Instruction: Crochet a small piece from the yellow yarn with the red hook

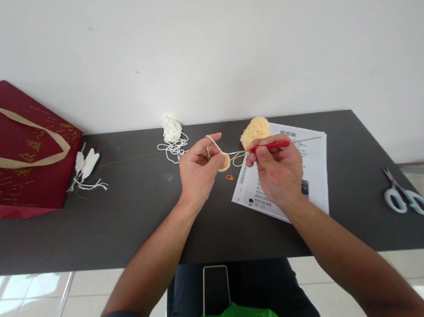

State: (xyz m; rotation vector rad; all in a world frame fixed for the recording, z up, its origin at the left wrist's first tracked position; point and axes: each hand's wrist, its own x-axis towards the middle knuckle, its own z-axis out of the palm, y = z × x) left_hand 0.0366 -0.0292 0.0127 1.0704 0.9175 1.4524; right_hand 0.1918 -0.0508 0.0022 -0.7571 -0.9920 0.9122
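Observation:
My left hand [197, 169] pinches a small round cream crochet piece [224, 163], with the yarn strand looped over its raised forefinger. My right hand [278, 168] is closed round a red-handled crochet hook [271, 145], whose metal tip points left into the piece. A ball of cream yarn [255, 131] lies just behind the hands on the dark table [125, 223]. Both hands hover above the table, over a printed paper sheet [315, 162].
A dark red gift bag [5, 151] lies at the far left, with small white knitted pieces [88, 166] beside it. A tangle of white yarn [172, 135] sits at the back. White-handled scissors [405, 195] lie at right. A tiny orange ring [229, 177] is under the hands. A phone [216, 288] rests on my lap.

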